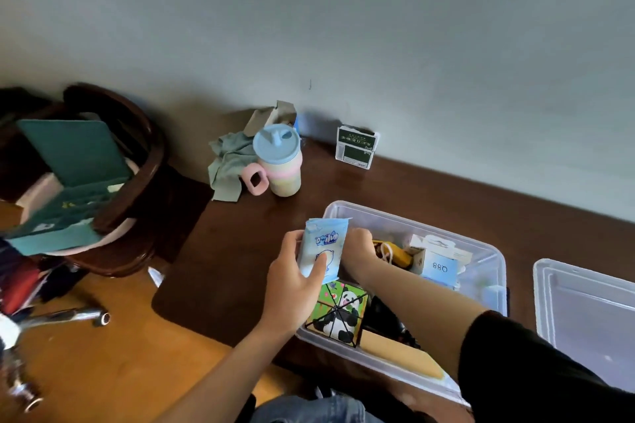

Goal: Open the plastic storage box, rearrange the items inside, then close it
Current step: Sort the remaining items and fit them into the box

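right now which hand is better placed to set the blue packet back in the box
Left. The left hand already grips the blue packet at the box edge; the right hand reaches among items inside.

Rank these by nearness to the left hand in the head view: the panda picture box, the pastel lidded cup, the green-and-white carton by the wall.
From the left hand:
1. Panda picture box, just right of the hand, inside the clear plastic storage box.
2. Pastel lidded cup, beyond it on the table.
3. Green-and-white carton, farthest, against the wall.

Left hand (295,280) curls its grip with thumb forward, while right hand (359,249) reaches down, fingers bent.
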Motion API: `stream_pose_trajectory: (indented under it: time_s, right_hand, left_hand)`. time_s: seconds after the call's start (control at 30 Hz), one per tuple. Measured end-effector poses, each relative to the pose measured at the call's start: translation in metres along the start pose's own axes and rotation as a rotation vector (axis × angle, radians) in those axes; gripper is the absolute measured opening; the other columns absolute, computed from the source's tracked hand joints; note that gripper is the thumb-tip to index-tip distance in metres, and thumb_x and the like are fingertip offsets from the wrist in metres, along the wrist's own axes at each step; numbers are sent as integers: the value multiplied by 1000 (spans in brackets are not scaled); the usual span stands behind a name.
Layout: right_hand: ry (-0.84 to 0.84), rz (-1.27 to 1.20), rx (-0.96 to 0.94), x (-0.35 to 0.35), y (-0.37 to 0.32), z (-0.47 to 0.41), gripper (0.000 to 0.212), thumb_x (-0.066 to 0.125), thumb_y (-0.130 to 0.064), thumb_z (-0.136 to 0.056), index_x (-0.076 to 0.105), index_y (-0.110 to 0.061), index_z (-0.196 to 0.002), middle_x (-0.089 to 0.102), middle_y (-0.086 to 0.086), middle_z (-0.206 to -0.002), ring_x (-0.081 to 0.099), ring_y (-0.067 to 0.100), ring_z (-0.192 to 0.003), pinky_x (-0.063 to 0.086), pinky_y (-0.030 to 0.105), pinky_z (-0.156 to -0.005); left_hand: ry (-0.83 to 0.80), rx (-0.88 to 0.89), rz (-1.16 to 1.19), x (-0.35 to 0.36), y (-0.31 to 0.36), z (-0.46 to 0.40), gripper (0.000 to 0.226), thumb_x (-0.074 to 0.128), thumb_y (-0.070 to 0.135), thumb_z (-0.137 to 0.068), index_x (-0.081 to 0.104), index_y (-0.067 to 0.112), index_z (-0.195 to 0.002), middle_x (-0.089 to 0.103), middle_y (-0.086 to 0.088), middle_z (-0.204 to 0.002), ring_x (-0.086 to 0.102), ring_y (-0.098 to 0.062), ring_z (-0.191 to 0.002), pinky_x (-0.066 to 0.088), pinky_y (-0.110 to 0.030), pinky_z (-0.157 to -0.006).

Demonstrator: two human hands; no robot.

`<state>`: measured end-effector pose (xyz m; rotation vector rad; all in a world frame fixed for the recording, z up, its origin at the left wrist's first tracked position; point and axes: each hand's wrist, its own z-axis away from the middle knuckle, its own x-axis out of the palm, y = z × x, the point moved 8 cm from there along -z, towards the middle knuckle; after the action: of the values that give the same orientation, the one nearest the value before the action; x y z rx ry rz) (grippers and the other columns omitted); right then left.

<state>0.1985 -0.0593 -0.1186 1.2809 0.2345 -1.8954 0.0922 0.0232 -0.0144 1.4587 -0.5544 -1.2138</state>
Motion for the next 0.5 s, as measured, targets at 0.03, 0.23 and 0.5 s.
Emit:
stream_pose_trajectory:
  time_s: [0.03, 0.23, 0.5]
  right_hand:
    - [-20, 19, -14, 4, -1, -3, 27, 45, -6, -95, 60, -14, -117, 63, -2, -114, 62, 20, -105, 45, 25, -69]
    - [25, -17, -24, -3, 12, -2, 28, 45, -5, -95, 62, -14, -116, 65, 0, -114, 63, 22, -106, 50, 28, -74]
    - [434, -760, 95, -64, 89, 96, 28, 53, -40, -92, 55, -18, -75, 57, -2, -62, 54, 22, -60, 32, 30, -50]
  left_hand:
    - [8, -5, 4, -1, -1, 0, 29, 67, 15, -86, 50, 28, -106, 66, 15, -95, 64, 1, -89, 57, -37, -76]
    - [24, -4, 51, -8, -1, 1, 30, 66, 16, -88, 49, 34, -104, 65, 17, -99, 64, 3, -93, 58, -30, -76]
    - [3, 83, -48, 1, 15, -11, 29, 65, 17, -88, 48, 27, -110, 65, 10, -102, 65, -10, -95, 56, -26, -71]
